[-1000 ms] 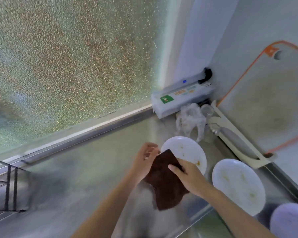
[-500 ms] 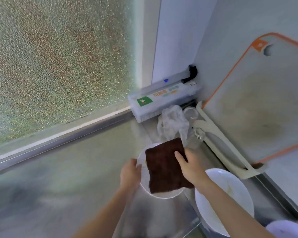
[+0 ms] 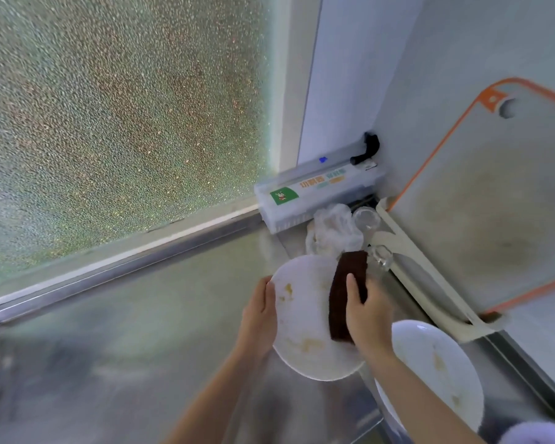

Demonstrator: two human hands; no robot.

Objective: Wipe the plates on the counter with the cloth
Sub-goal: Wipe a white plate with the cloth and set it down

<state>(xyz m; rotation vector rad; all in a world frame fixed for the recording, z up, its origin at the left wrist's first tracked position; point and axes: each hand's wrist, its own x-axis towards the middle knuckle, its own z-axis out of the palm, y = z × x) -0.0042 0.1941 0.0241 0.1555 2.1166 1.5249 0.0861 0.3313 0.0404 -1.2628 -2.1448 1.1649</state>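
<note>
Since the earlier frames the brown cloth [image 3: 346, 293] had slid from the middle of the held plate [image 3: 305, 318] to its right side, baring the yellowish smears on the plate's face, and the view had swung so the window filled more of the upper left.

Both hands were on that plate. The left hand [image 3: 259, 318] gripped its left rim, thumb over the edge on the upper face and fingers hidden beneath. The right hand [image 3: 367, 318] pressed the cloth flat against the plate's right half, thumb lying along the top of the cloth and the other fingers wrapped round its far edge, so the cloth was pinched between thumb and fingers. The cloth stood as a narrow dark strip, its top end reaching past the plate's upper rim. The plate was tilted, held above the steel bench [image 3: 125, 315].

A second white plate [image 3: 442, 366], also smeared with yellowish bits, lay on the bench just right of the held one, partly under the right forearm. Behind the plates sat a crumpled clear plastic bag [image 3: 330, 230] and two clear glasses [image 3: 366, 217], near a white dispenser box [image 3: 318, 195] with a green label in the corner. An orange-edged cutting board [image 3: 494, 203] leaned against the right wall in a cream holder [image 3: 430, 277]. Frosted glass [image 3: 116, 116] filled the window at left.
</note>
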